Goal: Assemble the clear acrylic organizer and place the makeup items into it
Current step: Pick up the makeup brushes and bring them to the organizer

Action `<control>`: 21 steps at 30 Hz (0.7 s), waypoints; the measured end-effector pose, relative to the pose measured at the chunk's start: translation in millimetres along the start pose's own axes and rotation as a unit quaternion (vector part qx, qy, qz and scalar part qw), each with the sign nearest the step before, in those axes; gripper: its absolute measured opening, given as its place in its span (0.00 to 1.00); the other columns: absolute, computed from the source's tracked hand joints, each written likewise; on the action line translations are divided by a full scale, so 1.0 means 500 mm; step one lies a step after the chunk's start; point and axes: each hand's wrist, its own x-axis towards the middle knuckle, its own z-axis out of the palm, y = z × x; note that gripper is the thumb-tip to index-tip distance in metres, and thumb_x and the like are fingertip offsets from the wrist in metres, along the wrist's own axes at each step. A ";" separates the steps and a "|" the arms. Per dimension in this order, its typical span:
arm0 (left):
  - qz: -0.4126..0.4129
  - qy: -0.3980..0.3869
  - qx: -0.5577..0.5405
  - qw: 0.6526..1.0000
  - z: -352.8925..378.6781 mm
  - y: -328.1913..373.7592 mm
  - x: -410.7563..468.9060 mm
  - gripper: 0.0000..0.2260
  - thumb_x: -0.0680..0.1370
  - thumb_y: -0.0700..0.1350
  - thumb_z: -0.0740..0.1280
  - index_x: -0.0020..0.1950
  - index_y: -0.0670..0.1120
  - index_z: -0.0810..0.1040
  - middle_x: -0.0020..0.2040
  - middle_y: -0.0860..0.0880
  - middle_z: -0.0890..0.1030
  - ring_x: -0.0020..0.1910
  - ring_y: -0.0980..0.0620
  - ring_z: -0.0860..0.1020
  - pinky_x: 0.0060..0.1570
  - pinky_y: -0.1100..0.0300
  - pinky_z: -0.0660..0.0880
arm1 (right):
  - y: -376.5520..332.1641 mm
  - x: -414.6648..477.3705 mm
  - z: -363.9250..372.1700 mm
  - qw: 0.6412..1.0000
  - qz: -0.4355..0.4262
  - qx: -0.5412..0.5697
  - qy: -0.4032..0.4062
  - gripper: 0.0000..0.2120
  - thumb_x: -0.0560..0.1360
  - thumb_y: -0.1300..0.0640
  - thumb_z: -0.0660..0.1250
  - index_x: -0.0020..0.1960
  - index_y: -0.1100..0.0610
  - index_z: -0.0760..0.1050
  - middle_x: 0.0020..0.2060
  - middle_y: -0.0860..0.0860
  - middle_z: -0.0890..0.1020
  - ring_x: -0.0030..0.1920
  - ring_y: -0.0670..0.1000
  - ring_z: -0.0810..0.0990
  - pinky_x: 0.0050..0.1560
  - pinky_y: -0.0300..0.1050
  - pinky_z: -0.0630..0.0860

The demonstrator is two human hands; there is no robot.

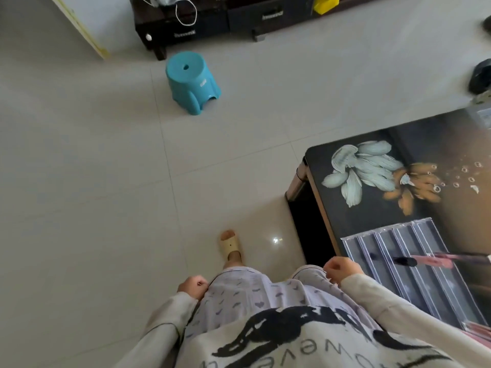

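**tidy_tess:** So how far along is this? Looks stalled.

**glossbox99:** Early-ish, I'd say. Nearest the camera, the left hand [192, 285] and right hand [341, 269] are both curled into fists beside the pyjama legs. Neither has hold of any makeup or acrylic. The clear organizer [430, 288] lies on the desk [425, 134] at the person's right, near its corner. The dividers look fitted, though I can't tell if every panel is in.

**tidy_tess:** Anything loaded yet?

**glossbox99:** Only a pink makeup stick [435, 260], and it lies across the dividers rather than down in a slot. Its dark tip points back toward the desk's edge. There's some pink stuff at the bottom right too, but it's too blurry to call. So filling it is mostly still to do, I reckon.

**tidy_tess:** Which way do the slots run?

**glossbox99:** Lengthwise, slanting from near right to far left. Way beyond on the floor is a teal stool [191, 81].
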 end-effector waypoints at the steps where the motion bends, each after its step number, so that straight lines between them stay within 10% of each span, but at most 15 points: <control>1: 0.004 0.000 -0.001 1.000 -0.032 0.001 0.009 0.12 0.79 0.42 0.59 0.58 0.41 0.78 0.61 0.44 0.79 0.62 0.46 0.75 0.56 0.62 0.70 | -0.015 0.005 0.004 1.000 0.009 0.010 0.007 0.11 0.74 0.64 0.59 0.37 0.55 0.75 0.32 0.52 0.78 0.27 0.44 0.72 0.28 0.35 0.68; 5: 0.031 -0.002 -0.019 0.999 -0.168 0.007 0.050 0.09 0.74 0.48 0.61 0.34 0.51 0.73 0.46 0.46 0.79 0.48 0.48 0.76 0.44 0.65 0.67 | -0.077 0.016 0.025 0.997 0.040 0.048 0.052 0.08 0.73 0.64 0.60 0.39 0.57 0.77 0.34 0.56 0.79 0.30 0.51 0.77 0.29 0.32 0.72; 8: 0.037 0.033 -0.051 0.997 -0.260 0.019 0.092 0.08 0.75 0.41 0.61 0.39 0.46 0.78 0.46 0.42 0.82 0.41 0.50 0.74 0.41 0.66 0.67 | -0.132 0.017 0.051 0.991 0.062 0.092 0.073 0.08 0.73 0.65 0.62 0.44 0.62 0.80 0.44 0.62 0.82 0.44 0.60 0.79 0.45 0.46 0.74; 13: 0.065 0.061 -0.056 0.994 -0.385 0.049 0.158 0.15 0.75 0.38 0.60 0.29 0.50 0.71 0.30 0.51 0.75 0.27 0.53 0.71 0.28 0.66 0.65 | -0.230 0.014 0.069 0.990 0.068 0.108 0.061 0.09 0.74 0.64 0.62 0.49 0.63 0.80 0.47 0.60 0.82 0.47 0.57 0.76 0.46 0.42 0.69; 21: 0.056 0.028 -0.014 0.998 -0.453 0.115 0.230 0.15 0.75 0.39 0.60 0.29 0.51 0.70 0.35 0.47 0.78 0.29 0.50 0.73 0.32 0.64 0.66 | -0.363 0.081 0.014 0.993 0.060 0.095 0.030 0.08 0.74 0.65 0.62 0.47 0.64 0.80 0.44 0.60 0.81 0.51 0.58 0.79 0.44 0.38 0.67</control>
